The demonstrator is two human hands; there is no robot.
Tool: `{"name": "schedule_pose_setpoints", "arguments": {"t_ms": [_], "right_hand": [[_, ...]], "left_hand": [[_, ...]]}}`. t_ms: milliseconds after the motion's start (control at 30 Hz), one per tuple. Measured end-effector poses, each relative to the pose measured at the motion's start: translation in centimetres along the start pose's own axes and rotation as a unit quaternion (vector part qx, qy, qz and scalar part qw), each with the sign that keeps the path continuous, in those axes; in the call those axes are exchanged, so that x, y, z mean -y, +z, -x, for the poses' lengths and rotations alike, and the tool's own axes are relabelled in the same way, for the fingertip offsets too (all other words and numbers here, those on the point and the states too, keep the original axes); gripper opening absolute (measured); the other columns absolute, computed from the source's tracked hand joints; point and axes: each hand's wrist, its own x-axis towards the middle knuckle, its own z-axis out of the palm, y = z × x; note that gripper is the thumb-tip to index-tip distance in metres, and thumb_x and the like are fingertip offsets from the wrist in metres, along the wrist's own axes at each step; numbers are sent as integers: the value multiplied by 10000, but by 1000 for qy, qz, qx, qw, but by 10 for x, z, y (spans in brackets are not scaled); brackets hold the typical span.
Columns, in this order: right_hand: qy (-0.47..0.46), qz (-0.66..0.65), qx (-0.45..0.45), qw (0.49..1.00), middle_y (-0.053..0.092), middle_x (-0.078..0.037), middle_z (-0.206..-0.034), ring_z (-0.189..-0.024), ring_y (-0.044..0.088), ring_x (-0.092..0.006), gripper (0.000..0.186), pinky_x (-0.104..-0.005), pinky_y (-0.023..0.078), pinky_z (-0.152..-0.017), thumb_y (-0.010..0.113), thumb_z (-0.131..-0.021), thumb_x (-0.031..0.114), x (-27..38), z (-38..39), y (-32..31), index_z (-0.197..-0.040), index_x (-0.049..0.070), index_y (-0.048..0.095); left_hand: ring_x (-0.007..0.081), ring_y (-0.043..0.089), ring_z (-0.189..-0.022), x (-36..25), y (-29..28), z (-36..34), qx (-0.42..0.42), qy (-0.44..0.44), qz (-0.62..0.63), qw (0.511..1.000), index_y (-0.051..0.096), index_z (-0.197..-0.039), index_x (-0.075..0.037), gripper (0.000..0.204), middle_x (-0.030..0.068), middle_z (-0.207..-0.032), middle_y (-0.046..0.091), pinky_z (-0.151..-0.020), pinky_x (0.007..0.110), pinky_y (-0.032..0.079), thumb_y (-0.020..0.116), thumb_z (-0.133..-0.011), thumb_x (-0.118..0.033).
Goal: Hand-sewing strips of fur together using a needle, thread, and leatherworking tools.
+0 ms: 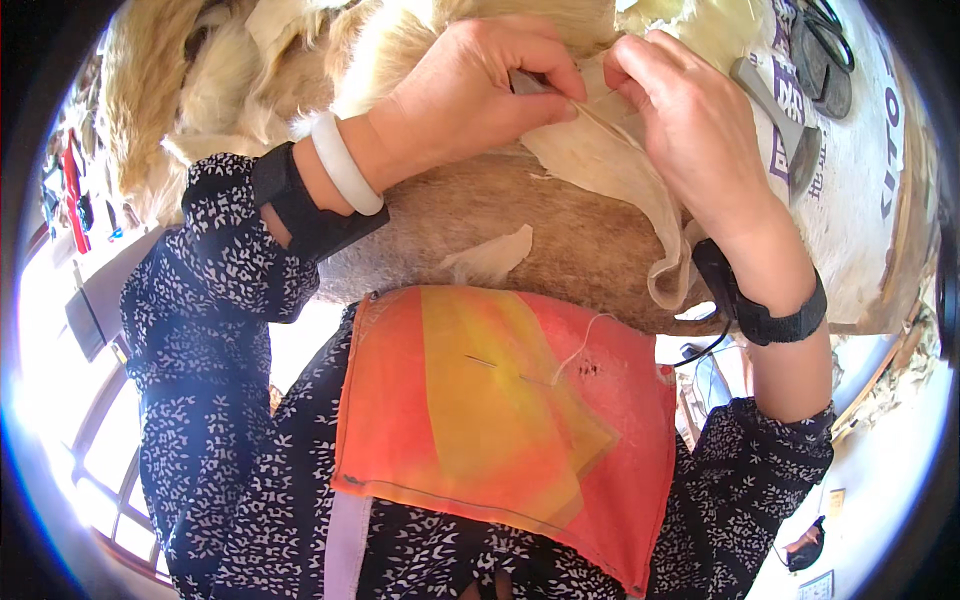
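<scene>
Over the far side of a brown wooden work surface [430, 230], both hands work close together on a pale piece of hide [600, 165]. My left hand [490, 85] pinches its edge between thumb and forefinger; a small grey patch shows inside the curl of those fingers, too hidden to name. My right hand [695, 125] is closed on the same hide, its fingertips bent inward. A long curled flap of the hide hangs toward me below the right hand. Any needle or thread between the fingers cannot be made out.
Furry pelts [215, 90] are heaped at the far left. A hide scrap [495, 255] lies on the wood. Scissors [825, 35] and a grey flat bar [765, 100] rest at the far right on a printed white sack [850, 190]. A threaded needle [481, 361] sticks in my red-yellow apron [385, 420].
</scene>
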Motion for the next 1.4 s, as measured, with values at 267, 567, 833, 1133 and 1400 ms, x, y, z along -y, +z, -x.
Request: {"name": "schedule_pose_setpoints", "arguments": {"t_ms": [267, 567, 833, 1133, 1400], "right_hand": [[8, -1, 11, 1000, 637, -123, -848, -830, 665, -355, 86, -461, 516, -671, 542, -883, 33, -1, -2, 2, -945, 75, 583], [-28, -65, 35, 997, 646, -169, -850, -807, 658, -384, 235, -471, 519, -692, 681, -828, 162, 5, -2, -4, -975, 34, 550], [-69, -23, -28, 997, 616, -165, -816, -783, 646, -380, 270, -460, 528, -728, 676, -749, 103, 9, -4, 9, -940, 36, 498], [-157, 76, -26, 984, 638, -82, -836, -774, 667, -241, 149, -385, 516, -682, 621, -831, 84, 17, -5, 15, -898, 106, 490], [-236, 166, -94, 953, 641, -25, -975, -956, 625, -171, 84, -335, 504, -755, 641, -822, 170, 27, -11, 10, -870, 131, 585]], "left_hand": [[82, 593, -819, 1, 3, -1, -21, 26, 24, 999, 722, -903, -56, 65, -20, -908, 651, -689, 241, 452, 745, -847, -31], [106, 600, -813, 1, 2, -2, -24, 39, 0, 999, 717, -901, -58, 81, -4, -891, 658, -679, 257, 457, 745, -835, -21], [114, 624, -849, 10, 2, -2, 3, 19, 50, 999, 692, -918, -6, 98, 31, -888, 673, -749, 269, 498, 708, -837, 47], [90, 606, -848, 18, 0, -4, -17, 37, 28, 999, 671, -935, 20, 96, 36, -881, 675, -760, 256, 515, 663, -854, 70], [82, 616, -829, 22, 7, -1, -48, 2, 84, 995, 693, -1038, 11, 175, 45, -868, 702, -764, 276, 529, 672, -864, 21]]}}
